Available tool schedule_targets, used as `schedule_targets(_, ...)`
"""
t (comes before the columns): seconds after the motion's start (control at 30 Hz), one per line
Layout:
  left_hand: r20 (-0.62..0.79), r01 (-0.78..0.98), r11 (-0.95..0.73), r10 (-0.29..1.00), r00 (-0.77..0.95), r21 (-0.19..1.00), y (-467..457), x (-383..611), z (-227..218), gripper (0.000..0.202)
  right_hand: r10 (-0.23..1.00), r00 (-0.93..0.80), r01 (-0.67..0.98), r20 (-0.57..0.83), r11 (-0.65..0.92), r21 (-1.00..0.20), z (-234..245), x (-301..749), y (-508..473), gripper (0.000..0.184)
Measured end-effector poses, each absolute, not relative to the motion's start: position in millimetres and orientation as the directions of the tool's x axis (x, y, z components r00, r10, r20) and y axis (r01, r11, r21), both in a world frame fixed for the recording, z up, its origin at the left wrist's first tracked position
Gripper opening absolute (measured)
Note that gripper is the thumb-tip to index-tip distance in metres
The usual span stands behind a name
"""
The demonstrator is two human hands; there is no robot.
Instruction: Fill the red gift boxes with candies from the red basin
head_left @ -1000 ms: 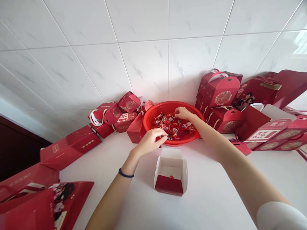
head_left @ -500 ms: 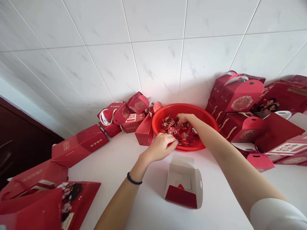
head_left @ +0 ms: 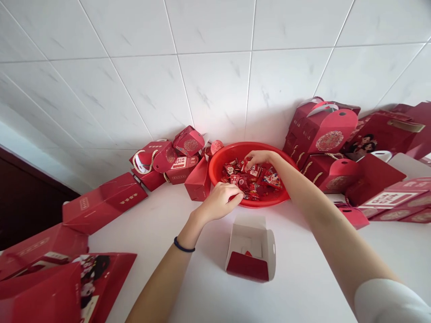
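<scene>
A round red basin (head_left: 218,162) full of red-wrapped candies (head_left: 256,179) stands by the tiled wall. My left hand (head_left: 219,202), a dark band on its wrist, reaches over the basin's near rim with curled fingers pinching among the candies. Farther in, my right hand (head_left: 259,158) pinches a candy near the middle of the pile. In front of the basin sits a small open red gift box (head_left: 249,249) with a white inside and one red piece in it.
Closed red gift boxes (head_left: 168,159) lie left of the basin, and a bigger stack (head_left: 323,134) rises on the right. Flat red boxes and bags (head_left: 101,202) spread along the left edge. The table top (head_left: 303,278) is white.
Both hands have kept picking in the basin; my right hand shifted slightly within the pile. The view itself swung right and back a little.
</scene>
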State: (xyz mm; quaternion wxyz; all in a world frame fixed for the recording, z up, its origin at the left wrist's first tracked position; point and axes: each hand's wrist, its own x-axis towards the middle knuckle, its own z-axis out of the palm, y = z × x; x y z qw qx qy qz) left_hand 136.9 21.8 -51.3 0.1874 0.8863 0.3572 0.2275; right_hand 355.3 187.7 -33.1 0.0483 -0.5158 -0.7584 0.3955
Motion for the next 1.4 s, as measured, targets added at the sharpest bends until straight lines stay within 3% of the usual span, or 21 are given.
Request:
schedule_targets(0.23, 0.290, 0.542, -0.673, 0.722, 0.628, 0.503, 20.4, 137.4, -51.3, 0.040, 0.800, -0.556, 0.535, -0.224, 0.139, -0.833, -23.5, 358.2, 150.4, 0.033)
schedule_targets(0.5, 0.311, 0.529, -0.696, 0.703, 0.639, 0.485, 20.9, 135.8, -53.0, 0.041, 0.786, -0.601, 0.339, -0.143, 0.089, -0.937, -22.4, 370.0, 108.6, 0.043)
schedule_targets(0.7, 0.316, 0.525, -0.708, 0.692, 0.649, 0.472, 22.5, 135.5, -55.3, 0.041, 0.873, -0.480, 0.134, -0.087, -0.026, -0.991, -32.6, 369.5, 85.5, 0.049)
schedule_targets(0.97, 0.328, 0.507, -0.674, 0.721, 0.611, 0.537, 24.9, 134.5, -57.8, 0.029, 0.957, -0.283, -0.068, -0.059, -0.081, -0.994, -29.0, 370.3, 51.0, 0.039)
schedule_targets(1.1, 0.274, 0.462, -0.565, 0.785, 0.555, 0.683, 24.1, 133.1, -56.1, 0.029, 0.916, -0.401, 0.001, -0.028, -0.030, -1.000, -12.2, 375.1, 19.0, 0.041)
schedule_targets(1.2, 0.238, 0.386, -0.477, 0.817, 0.525, 0.789, 23.6, 130.3, -52.9, 0.033, 0.814, -0.581, 0.198, 0.010, 0.154, -0.968, 5.6, 374.0, -9.9, 0.037)
schedule_targets(1.27, 0.238, 0.332, -0.454, 0.818, 0.524, 0.827, 22.6, 127.3, -48.9, 0.036, 0.762, -0.647, 0.334, -0.037, 0.240, -0.911, 14.1, 369.4, -28.3, 0.032)
schedule_targets(1.4, 0.221, 0.312, -0.458, 0.791, 0.570, 0.833, 12.2, 119.3, -32.2, 0.036, 0.765, -0.621, 0.534, -0.171, 0.252, -0.807, 15.0, 354.8, -54.0, 0.018)
